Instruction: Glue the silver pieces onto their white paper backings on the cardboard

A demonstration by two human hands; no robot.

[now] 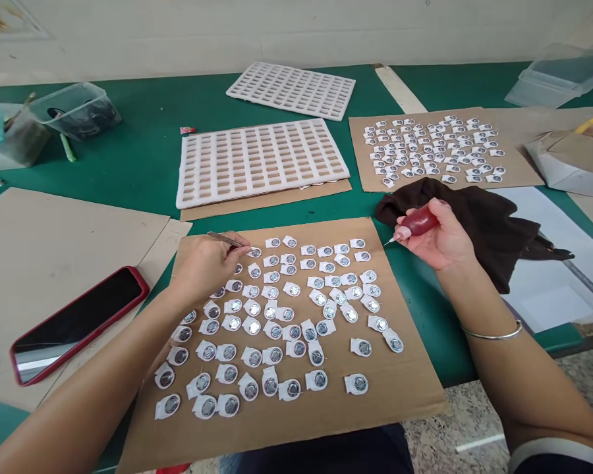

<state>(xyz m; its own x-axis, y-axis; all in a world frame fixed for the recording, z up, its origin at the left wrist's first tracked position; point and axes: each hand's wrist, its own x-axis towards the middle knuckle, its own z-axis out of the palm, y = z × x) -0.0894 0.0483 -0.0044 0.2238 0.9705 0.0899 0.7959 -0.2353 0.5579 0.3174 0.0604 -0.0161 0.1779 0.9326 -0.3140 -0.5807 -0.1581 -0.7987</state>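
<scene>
Rows of small white tabs with round silvery discs, such as this one (358,384), lie on a brown cardboard sheet (375,421). At the sheet's back left edge, my left hand (210,260) pinches metal tweezers (225,239), its fingertips beside a disc piece (254,252). Beyond the sheet's back right corner, my right hand (437,237) is wrapped round a small dark red squeeze bottle (419,222). The bottle's thin nozzle points left and down, above the green table (400,263). A dark cloth (484,230) lies behind and beside my right hand.
A red-cased phone (79,322) lies on cardboard at the left. Two white slotted trays (261,158) (291,89) stand behind the sheet. Another cardboard (518,172) with many disc pieces is at the back right. Plastic boxes (79,112) (556,76) stand at both far sides.
</scene>
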